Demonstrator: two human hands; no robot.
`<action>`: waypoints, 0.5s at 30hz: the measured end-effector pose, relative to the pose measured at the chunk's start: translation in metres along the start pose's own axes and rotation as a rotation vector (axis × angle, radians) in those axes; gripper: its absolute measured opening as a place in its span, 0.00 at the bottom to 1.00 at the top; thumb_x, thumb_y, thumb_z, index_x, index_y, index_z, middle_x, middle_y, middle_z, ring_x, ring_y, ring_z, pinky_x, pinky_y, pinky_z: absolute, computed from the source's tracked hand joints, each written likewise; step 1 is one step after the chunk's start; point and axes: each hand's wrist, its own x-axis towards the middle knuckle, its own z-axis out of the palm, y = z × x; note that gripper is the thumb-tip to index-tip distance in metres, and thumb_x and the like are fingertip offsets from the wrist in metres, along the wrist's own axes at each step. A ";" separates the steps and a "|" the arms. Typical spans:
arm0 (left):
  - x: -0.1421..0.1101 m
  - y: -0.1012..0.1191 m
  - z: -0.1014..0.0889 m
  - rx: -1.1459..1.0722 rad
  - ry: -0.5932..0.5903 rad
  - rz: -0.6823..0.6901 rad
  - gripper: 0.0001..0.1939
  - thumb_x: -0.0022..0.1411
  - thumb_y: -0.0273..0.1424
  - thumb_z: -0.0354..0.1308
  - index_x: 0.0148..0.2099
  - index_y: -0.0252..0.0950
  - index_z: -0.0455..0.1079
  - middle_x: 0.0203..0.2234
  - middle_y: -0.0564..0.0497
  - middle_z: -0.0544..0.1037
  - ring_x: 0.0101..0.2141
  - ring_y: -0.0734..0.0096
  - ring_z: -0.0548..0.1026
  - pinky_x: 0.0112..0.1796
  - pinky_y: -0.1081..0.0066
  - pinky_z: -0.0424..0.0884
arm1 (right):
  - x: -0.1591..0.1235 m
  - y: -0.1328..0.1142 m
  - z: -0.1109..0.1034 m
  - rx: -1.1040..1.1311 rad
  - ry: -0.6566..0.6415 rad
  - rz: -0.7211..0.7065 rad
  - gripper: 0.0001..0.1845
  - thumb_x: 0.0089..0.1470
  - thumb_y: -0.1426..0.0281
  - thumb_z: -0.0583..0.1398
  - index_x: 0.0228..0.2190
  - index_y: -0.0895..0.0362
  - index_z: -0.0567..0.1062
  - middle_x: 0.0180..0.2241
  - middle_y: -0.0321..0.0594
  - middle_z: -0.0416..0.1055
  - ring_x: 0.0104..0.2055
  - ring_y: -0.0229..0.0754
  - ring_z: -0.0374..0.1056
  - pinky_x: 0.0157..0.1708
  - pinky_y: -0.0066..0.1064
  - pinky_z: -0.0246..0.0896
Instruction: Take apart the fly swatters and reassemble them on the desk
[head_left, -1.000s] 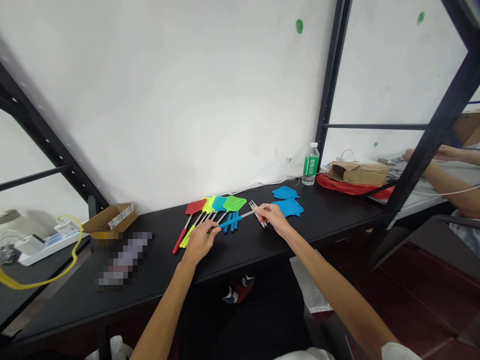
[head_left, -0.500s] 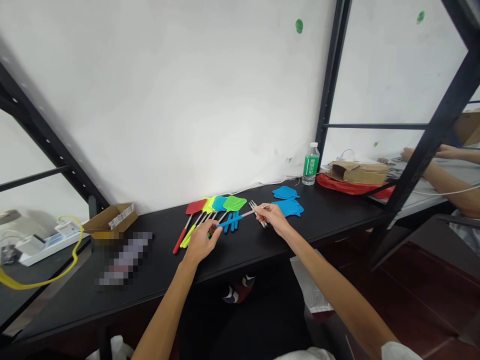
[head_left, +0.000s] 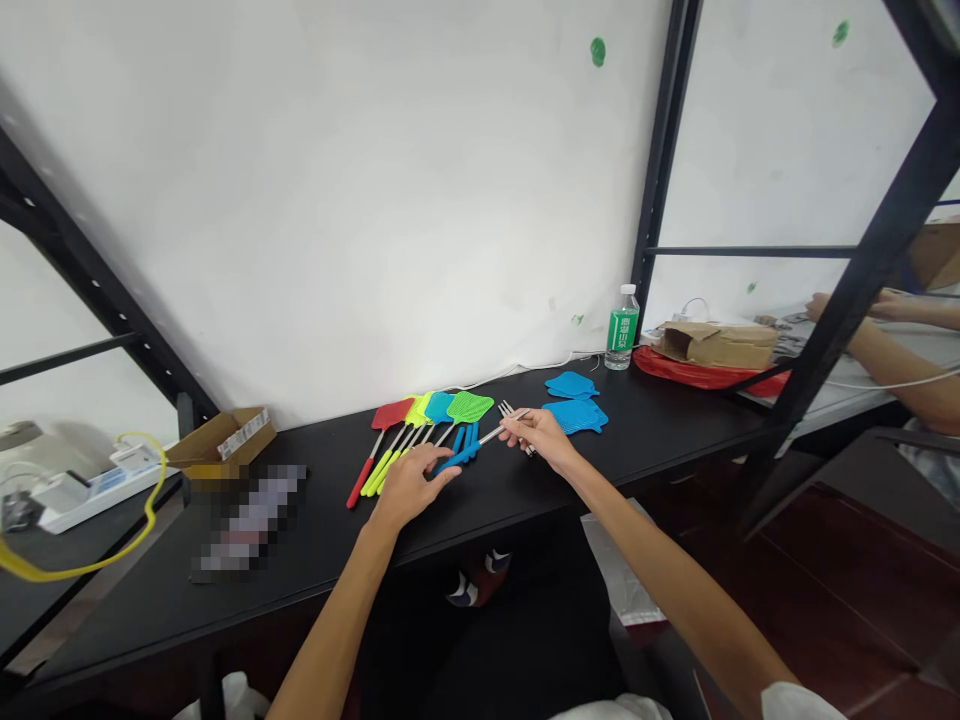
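Note:
My left hand (head_left: 411,487) has its thumb and fingers around the lower end of a blue fly swatter handle (head_left: 460,458), in a loose grip. A silver rod (head_left: 491,435) runs out of that handle, and my right hand (head_left: 538,434) pinches its far end. Several loose metal rods (head_left: 507,409) lie partly hidden under my right hand. Beyond the held handle are other blue handles (head_left: 471,436). Blue swatter heads (head_left: 576,415) lie to the right. On the left are fly swatters with heads on: red (head_left: 391,414), yellow, blue and green (head_left: 470,406).
The black table (head_left: 330,540) runs along a white wall. An open cardboard box (head_left: 247,432) and a pixelated item (head_left: 251,520) are on the left. A water bottle (head_left: 621,330) stands at the back right, near a metal post (head_left: 660,170). Another person's arms show at the far right.
The near end of the blue handle has dipped, so the handle and rod slant more. My left hand has moved slightly right and down with its fingers looser; my right hand has shifted slightly left.

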 end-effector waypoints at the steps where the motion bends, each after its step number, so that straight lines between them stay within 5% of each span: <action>1: 0.000 0.000 0.000 0.016 0.013 0.016 0.18 0.65 0.46 0.54 0.46 0.40 0.75 0.28 0.51 0.73 0.30 0.70 0.71 0.33 0.71 0.65 | 0.000 0.001 0.001 0.009 0.003 -0.004 0.20 0.48 0.54 0.66 0.33 0.59 0.78 0.30 0.45 0.79 0.26 0.38 0.70 0.20 0.25 0.56; 8: -0.002 -0.011 0.004 0.136 0.102 0.048 0.17 0.69 0.43 0.49 0.44 0.38 0.75 0.34 0.48 0.76 0.38 0.64 0.75 0.39 0.68 0.68 | 0.005 0.002 -0.015 -0.229 -0.006 -0.081 0.24 0.54 0.55 0.62 0.47 0.57 0.75 0.37 0.46 0.79 0.32 0.43 0.73 0.28 0.31 0.65; 12: -0.002 -0.017 0.005 0.198 0.179 -0.034 0.18 0.69 0.43 0.49 0.43 0.38 0.76 0.34 0.47 0.77 0.39 0.62 0.76 0.38 0.67 0.69 | 0.005 0.000 -0.050 -0.821 0.196 -0.160 0.25 0.54 0.59 0.62 0.52 0.55 0.73 0.47 0.47 0.75 0.50 0.52 0.70 0.49 0.42 0.63; 15: -0.001 -0.018 0.005 0.197 0.212 -0.090 0.18 0.68 0.44 0.49 0.42 0.38 0.76 0.36 0.47 0.78 0.40 0.61 0.76 0.39 0.67 0.70 | 0.002 0.000 -0.073 -1.227 0.244 -0.021 0.32 0.51 0.57 0.64 0.55 0.55 0.71 0.58 0.51 0.66 0.61 0.60 0.59 0.56 0.49 0.55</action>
